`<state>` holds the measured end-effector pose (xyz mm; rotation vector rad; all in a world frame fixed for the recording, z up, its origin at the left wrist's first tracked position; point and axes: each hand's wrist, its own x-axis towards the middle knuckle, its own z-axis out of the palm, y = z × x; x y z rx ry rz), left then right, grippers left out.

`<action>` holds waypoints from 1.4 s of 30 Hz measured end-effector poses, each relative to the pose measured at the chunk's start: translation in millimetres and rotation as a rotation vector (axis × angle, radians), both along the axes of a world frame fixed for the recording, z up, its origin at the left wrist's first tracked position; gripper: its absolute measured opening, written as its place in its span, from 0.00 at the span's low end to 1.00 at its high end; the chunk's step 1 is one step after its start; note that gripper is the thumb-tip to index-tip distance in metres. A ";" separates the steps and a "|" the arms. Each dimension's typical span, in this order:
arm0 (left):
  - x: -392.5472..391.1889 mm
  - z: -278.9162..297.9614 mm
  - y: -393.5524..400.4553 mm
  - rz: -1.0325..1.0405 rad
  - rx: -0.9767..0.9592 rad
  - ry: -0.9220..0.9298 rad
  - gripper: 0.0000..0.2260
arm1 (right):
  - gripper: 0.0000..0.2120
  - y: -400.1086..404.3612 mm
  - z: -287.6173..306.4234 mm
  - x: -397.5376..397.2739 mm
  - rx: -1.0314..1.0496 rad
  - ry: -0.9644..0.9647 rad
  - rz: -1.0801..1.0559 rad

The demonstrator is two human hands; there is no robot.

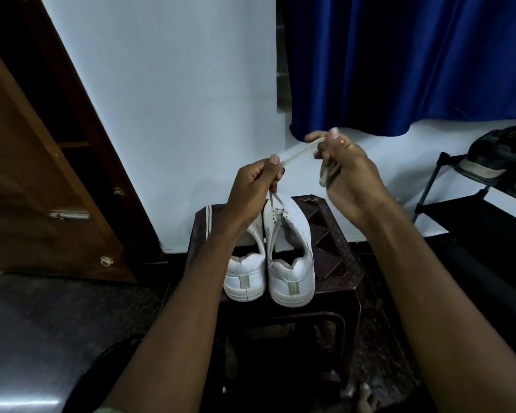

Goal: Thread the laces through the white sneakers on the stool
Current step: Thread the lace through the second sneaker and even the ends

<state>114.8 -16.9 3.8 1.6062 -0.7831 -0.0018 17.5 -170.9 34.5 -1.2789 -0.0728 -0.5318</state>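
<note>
Two white sneakers stand side by side on a dark brown stool (pixel 334 263), heels toward me: the left sneaker (pixel 246 275) and the right sneaker (pixel 291 257). A white lace (pixel 298 155) is stretched in the air above them. My left hand (pixel 252 189) pinches one part of it between thumb and fingers, and a strand runs down from that hand to the right sneaker's eyelets. My right hand (pixel 344 168) pinches the lace higher up, with a bunched length hanging from its palm. My left forearm hides part of the left sneaker.
A brown wooden door (pixel 42 174) stands open at the left. A blue curtain (pixel 399 61) hangs behind on the right. A black shoe rack (pixel 471 204) at the right holds a dark shoe (pixel 498 156). The white wall is just behind the stool.
</note>
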 end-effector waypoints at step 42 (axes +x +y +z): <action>19.8 -57.7 -6.8 0.076 0.626 -0.285 0.18 | 0.20 17.1 -31.8 13.3 -0.416 0.547 -0.081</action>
